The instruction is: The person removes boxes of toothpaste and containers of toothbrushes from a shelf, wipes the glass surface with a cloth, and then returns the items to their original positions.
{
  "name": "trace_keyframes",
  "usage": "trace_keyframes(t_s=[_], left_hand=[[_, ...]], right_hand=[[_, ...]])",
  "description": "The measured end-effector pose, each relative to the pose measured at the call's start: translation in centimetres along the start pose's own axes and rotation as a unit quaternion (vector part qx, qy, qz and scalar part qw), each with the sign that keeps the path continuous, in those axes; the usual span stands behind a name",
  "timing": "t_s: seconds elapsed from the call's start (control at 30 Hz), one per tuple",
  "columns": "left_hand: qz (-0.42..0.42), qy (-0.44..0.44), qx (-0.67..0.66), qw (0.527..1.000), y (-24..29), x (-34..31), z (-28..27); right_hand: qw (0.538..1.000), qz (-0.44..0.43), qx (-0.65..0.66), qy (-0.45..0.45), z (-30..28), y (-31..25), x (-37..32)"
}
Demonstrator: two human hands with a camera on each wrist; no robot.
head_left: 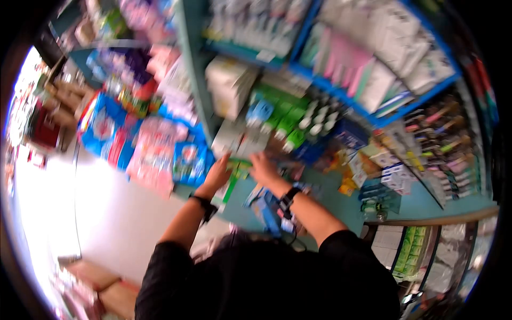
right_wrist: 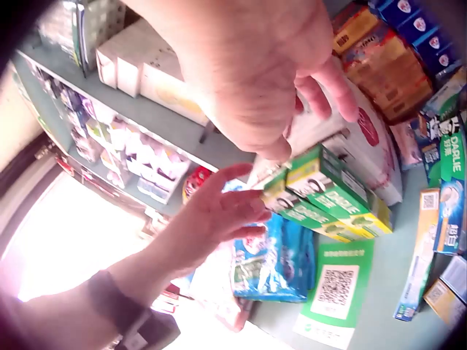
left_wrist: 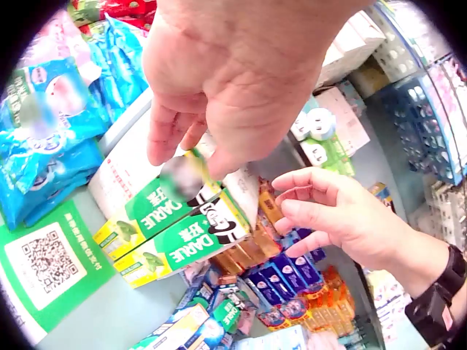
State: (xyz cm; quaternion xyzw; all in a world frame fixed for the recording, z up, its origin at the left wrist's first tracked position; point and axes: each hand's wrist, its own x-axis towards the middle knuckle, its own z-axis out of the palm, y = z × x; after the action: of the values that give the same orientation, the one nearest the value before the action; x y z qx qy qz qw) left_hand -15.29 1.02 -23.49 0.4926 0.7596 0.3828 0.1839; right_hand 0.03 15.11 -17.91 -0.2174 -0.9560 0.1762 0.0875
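Two green-and-yellow DARLIE toothpaste boxes lie side by side against a white carton. My left hand is over their upper end, its fingers loosely bent; in the right wrist view the left hand is beside the ends of the boxes, and whether it touches them I cannot tell. The right hand hovers a little apart from the boxes, fingers spread and slightly bent, holding nothing. From the head view, the left hand and right hand flank the green boxes.
Blue bags lie beside the carton. A green QR-code card is on the counter. Blue toothpaste boxes and loose cartons are nearby. Blue-edged shelves with packets stand behind; green-capped bottles stand below them.
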Motion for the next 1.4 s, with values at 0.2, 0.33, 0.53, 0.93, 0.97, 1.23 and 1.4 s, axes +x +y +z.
trace_keyframes(t_s=[0.2, 0.33, 0.53, 0.93, 0.97, 1.23, 1.4], left_hand=[[0.148, 0.038, -0.020, 0.988, 12.6, 2.2, -7.5], [0.365, 0.133, -0.017, 0.921, 25.6, 4.9, -15.5], [0.530, 0.269, 0.123, 0.795, 40.7, 9.8, -25.2], [0.504, 0.363, 0.258, 0.740, 48.4, 18.0, -27.6], [0.504, 0.367, 0.259, 0.738, 48.4, 18.1, -27.6], [0.501, 0.379, 0.266, 0.731, 48.1, 18.5, -27.6], [0.490, 0.384, 0.274, 0.733, 48.1, 18.6, -27.5]], right_hand=[[0.968, -0.106, 0.196, -0.116, -13.6, -1.1, 0.8], [0.959, -0.155, 0.225, -0.078, -29.8, -6.3, -0.5], [0.958, -0.154, 0.226, 0.086, -50.3, -11.2, -5.0], [0.930, 0.037, -0.048, 0.363, -70.2, -10.8, 3.1], [0.929, 0.054, -0.064, 0.361, -70.8, -10.7, 4.6], [0.939, 0.058, -0.207, 0.269, -72.1, -10.8, 12.0], [0.949, 0.048, -0.230, 0.211, -72.1, -9.4, 13.0]])
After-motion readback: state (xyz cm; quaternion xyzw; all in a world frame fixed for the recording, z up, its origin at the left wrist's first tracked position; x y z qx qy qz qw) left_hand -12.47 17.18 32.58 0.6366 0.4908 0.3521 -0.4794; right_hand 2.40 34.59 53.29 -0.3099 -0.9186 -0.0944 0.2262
